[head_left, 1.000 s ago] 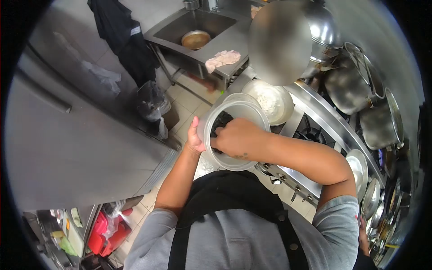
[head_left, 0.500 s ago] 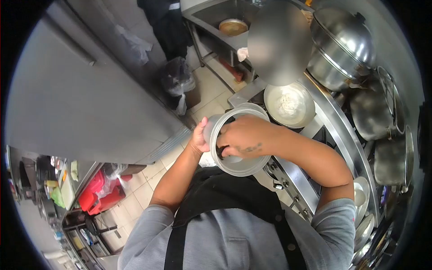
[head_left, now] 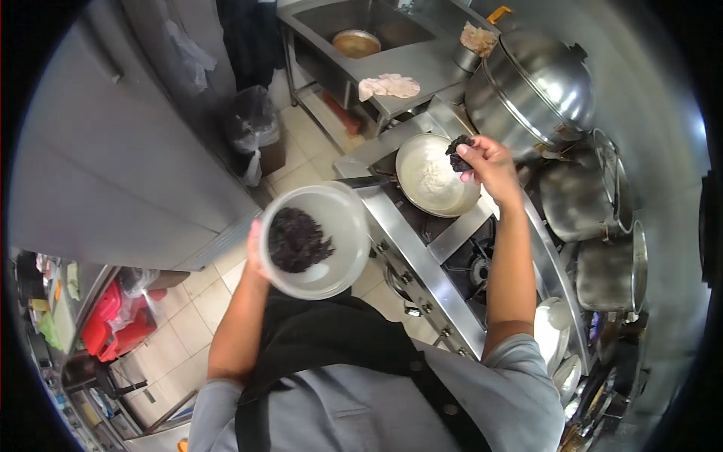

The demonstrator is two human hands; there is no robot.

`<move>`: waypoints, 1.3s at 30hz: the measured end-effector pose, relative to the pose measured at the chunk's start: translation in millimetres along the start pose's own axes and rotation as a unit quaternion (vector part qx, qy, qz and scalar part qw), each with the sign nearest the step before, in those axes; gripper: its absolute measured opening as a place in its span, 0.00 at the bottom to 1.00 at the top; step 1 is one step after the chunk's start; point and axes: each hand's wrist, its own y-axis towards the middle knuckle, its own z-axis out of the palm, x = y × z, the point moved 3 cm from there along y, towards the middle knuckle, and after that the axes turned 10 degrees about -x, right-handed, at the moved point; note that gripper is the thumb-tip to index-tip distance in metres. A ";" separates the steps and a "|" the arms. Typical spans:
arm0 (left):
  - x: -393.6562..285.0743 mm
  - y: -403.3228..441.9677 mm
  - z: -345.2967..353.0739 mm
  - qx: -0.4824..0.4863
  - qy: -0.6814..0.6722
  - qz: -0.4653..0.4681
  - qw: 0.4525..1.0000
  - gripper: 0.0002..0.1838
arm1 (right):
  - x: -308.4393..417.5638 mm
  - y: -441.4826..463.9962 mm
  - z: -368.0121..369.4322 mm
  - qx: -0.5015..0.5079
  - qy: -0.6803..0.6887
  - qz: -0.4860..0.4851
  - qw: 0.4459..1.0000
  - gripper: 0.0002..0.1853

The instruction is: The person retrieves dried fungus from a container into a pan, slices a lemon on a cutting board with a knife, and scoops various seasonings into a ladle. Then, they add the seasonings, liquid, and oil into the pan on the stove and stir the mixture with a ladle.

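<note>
My left hand (head_left: 256, 252) grips the side of a translucent plastic tub (head_left: 343, 245), tilted so its inside shows. Dark purple, crinkled pieces that look like hibiscus flowers (head_left: 297, 241) lie against the tub's left side. Pinched in my right hand (head_left: 491, 167) is a clump of hibiscus flowers (head_left: 459, 154), held above the right rim of a frying pan (head_left: 407, 177). White bits (head_left: 435, 179) are heaped in the middle of the pan, which sits on the stove with its handle pointing left.
A large lidded steamer pot (head_left: 520, 90) stands behind the pan, with more pots (head_left: 580, 196) along the right. An open burner (head_left: 478, 267) lies in front of the pan. A pale crumpled cloth (head_left: 390, 87) rests beside the sink (head_left: 316, 22). The fridge (head_left: 113, 173) is at left.
My right hand has come out of the tub with a clump of hibiscus flowers and moved right, over the pan. My left hand and the tub have shifted left.
</note>
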 end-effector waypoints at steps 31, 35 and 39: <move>-156.3 -585.7 -232.0 -0.329 -0.150 0.702 0.614 0.36 | 355.9 -419.4 738.7 0.637 0.204 -0.566 0.482 0.46; -115.7 -621.5 -232.0 -0.391 -0.167 0.733 0.531 0.36 | 354.8 -509.0 789.8 0.704 0.247 -0.517 0.420 0.50; -82.7 -640.9 -252.6 -0.474 -0.252 0.729 0.425 0.38 | 347.8 -574.2 835.4 0.779 0.187 -0.531 0.275 0.59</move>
